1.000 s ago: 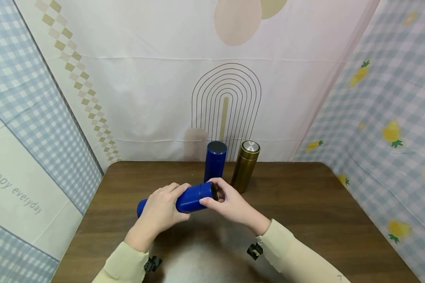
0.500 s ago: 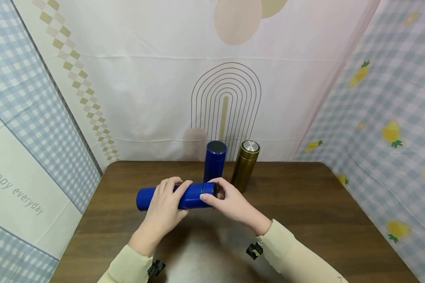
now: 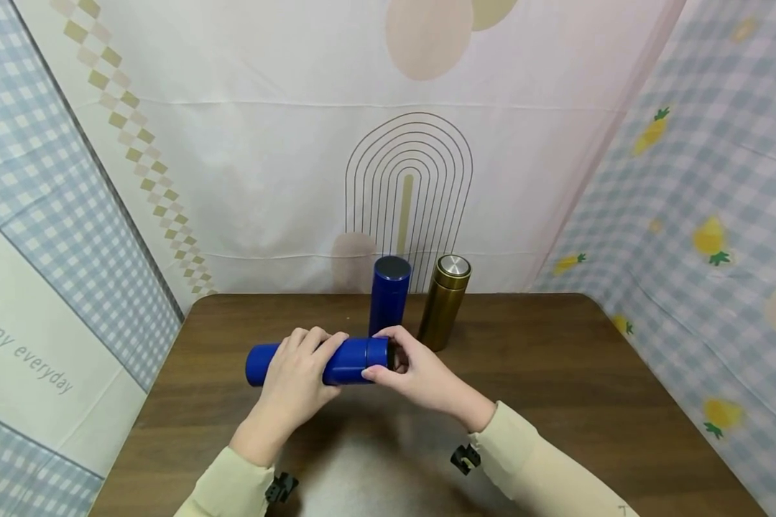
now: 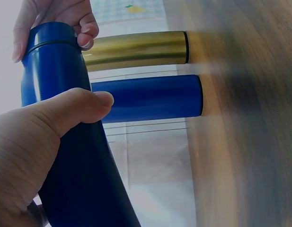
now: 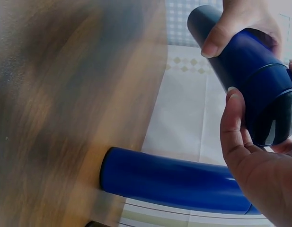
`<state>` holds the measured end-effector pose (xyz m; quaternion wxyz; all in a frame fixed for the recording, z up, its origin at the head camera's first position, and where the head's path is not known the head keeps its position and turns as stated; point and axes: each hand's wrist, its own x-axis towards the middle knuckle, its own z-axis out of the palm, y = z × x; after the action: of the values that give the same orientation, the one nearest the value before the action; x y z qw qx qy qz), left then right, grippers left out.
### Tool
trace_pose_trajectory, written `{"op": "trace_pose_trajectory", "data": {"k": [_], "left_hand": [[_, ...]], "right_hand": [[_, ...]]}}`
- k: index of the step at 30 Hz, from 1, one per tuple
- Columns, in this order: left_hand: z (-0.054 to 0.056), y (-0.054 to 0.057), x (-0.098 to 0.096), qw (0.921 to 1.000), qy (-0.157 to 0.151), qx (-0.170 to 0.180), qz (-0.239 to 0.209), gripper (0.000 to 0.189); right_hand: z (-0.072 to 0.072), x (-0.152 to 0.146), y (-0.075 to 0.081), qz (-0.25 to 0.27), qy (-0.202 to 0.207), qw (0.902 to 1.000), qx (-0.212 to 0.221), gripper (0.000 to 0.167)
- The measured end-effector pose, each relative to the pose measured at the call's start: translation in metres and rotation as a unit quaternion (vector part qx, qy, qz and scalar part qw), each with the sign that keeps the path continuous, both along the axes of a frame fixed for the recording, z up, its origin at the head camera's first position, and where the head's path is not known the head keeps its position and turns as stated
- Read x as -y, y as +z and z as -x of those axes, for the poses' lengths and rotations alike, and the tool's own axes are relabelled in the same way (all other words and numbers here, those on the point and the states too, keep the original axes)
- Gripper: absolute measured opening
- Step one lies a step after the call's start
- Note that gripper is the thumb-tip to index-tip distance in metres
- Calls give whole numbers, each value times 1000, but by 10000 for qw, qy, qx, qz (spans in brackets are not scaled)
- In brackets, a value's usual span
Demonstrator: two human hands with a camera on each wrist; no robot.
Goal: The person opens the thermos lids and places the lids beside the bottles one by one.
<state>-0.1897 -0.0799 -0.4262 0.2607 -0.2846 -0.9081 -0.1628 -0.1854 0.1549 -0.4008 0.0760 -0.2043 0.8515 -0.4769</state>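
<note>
A blue thermos (image 3: 349,361) lies nearly level in the air above the table, its capped end to the right. Around its body curls my left hand (image 3: 297,380), with the thumb across the near side in the left wrist view. My right hand (image 3: 423,373) grips the blue cap (image 5: 266,92), thumb and fingers around its rim; a dark glossy cap top shows in the right wrist view. Just behind stands a second blue thermos (image 3: 388,294), upright with a black top. Beside it a gold thermos (image 3: 445,301) stands upright with a silver lid.
The brown wooden table (image 3: 524,388) spreads under both hands. A white printed cloth (image 3: 284,179) hangs behind its far edge. Checked cloths hang at the left and right sides. Each wrist wears a small black camera (image 3: 465,458).
The held thermos has swung from tilted, left end low, to nearly level. My left hand has shifted slightly with it; the right hand stays on the cap. The view has drifted a little.
</note>
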Motion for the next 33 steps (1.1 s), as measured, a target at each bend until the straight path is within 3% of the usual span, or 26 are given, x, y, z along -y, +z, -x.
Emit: {"op": "trace_pose_trajectory", "data": {"k": [10, 16, 22, 27, 33], "left_hand": [[-1, 0, 2, 9999, 15, 133, 43, 76], [-1, -1, 2, 9992, -32, 392, -39, 76], [-3, -2, 1, 9969, -214, 632, -411, 76], [-2, -3, 0, 9973, -72, 455, -572, 76], [-1, -5, 1, 9982, -117, 413, -412, 75]], "right_hand": [[-1, 1, -1, -69, 207, 9995, -239, 54], [0, 0, -3, -119, 391, 9979, -493, 58], [1, 1, -5, -148, 101, 9970, -750, 60], [-1, 5, -3, -265, -466, 9979, -376, 61], [-1, 5, -6, -270, -524, 9982, -54, 58]]}}
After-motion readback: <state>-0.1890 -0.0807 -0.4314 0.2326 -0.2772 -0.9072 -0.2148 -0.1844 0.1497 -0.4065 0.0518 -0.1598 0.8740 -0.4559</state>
